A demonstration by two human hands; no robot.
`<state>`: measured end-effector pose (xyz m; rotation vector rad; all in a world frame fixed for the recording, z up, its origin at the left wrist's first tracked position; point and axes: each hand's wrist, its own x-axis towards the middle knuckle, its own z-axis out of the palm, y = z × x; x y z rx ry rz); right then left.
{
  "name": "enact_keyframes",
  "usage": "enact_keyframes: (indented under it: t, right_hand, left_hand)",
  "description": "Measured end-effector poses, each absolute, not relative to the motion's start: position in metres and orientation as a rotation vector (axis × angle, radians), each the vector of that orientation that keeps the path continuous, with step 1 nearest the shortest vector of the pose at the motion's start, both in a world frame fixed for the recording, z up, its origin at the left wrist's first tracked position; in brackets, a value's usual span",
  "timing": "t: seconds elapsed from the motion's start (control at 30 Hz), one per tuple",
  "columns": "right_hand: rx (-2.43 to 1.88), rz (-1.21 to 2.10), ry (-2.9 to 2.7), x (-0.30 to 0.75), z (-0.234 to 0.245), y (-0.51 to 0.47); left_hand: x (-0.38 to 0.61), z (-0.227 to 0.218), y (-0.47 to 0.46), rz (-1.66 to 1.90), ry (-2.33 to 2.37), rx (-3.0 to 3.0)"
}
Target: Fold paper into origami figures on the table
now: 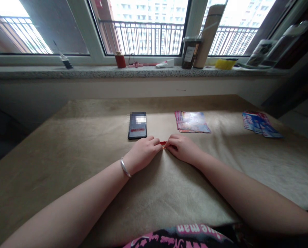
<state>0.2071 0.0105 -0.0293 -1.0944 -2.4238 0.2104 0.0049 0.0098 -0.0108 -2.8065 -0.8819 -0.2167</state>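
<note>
Where the near edge of the table meets the person's body, a black shirt with pink and white lettering shows. Two bare forearms reach inward from the near left and near right corners, and a silver bracelet circles the left wrist. At the middle of the tabletop the left hand and right hand come close together, fingers bent and thumbs inward, each pinching a small red piece between them. Most of it is hidden by the fingers, so its full shape cannot be told.

Just beyond the left hand lies a dark phone, partly blurred out. Beyond the right hand, a little to the right, a fanned stack of shiny cards lies flat; a second spread of blue and red cards lies well apart, at the far right.

Past the table's far edge, a speckled stone sill bears a small dark bottle on the left, a red jar, a dark lidded container just beside a tall tan cylinder, and a yellow object to the right. Farthest off, behind the window panes, stand a railing and pale buildings.
</note>
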Motion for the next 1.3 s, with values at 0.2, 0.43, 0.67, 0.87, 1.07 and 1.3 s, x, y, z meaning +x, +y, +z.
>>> enact_keyframes:
  t: [0.2,0.43,0.67,0.87,1.07,1.3]
  right_hand:
    - [-1.035,0.124,-2.478,0.209,-0.03,0.01]
    - [-1.103,0.122,-2.473,0.208,-0.026,0.009]
    - [-1.136,0.127,-2.444,0.206,-0.026,0.008]
    - [-1.079,-0.007,-2.503,0.206,-0.028,0.007]
    - [-1.064,-0.102,-2.546,0.207,-0.025,0.004]
    - [-1.083,-0.188,-2.676,0.205,-0.015,0.005]
  left_hand:
    - [0.006,-0.01,0.009,-0.227,-0.906,-2.795]
    - [0.004,-0.01,0.009,-0.304,-0.903,-2.817]
    - [0.0,-0.014,0.01,-0.354,-0.842,-2.806]
    - [0.004,-0.01,0.008,-0.259,-0.872,-2.817]
    - [0.006,-0.009,0.007,-0.252,-0.923,-2.829]
    - [0.005,-0.006,0.004,-0.219,-0.947,-2.825]
